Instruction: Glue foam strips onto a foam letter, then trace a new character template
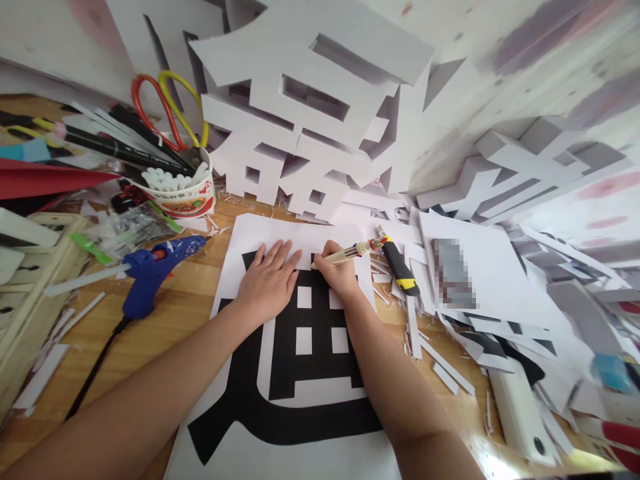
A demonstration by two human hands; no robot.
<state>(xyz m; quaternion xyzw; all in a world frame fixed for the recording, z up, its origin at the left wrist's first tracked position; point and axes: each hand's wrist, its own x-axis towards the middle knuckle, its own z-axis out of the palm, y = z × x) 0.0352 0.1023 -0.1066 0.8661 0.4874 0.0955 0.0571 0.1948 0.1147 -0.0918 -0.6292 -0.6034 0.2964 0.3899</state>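
Observation:
A large white sheet (320,460) lies on the wooden table, with a bold black Chinese character shape (310,423) on it. My left hand (269,283) rests flat on the upper left of the character, fingers spread, pressing it down. In my right hand (338,270) is a thick cream multi-colour pen (354,250). Its tip meets the top part of the character, just right of my left fingers. The pen's clicker end leans to the right. Part of the character is hidden under both hands and my right forearm.
A black-and-yellow utility knife (397,267) lies right of the sheet, among paper offcuts (445,377). To the left lies a blue glue gun (150,273). Behind it stands a paper cup (180,199) with scissors (170,110) and pens. White three-dimensional paper characters (310,87) lean at the back.

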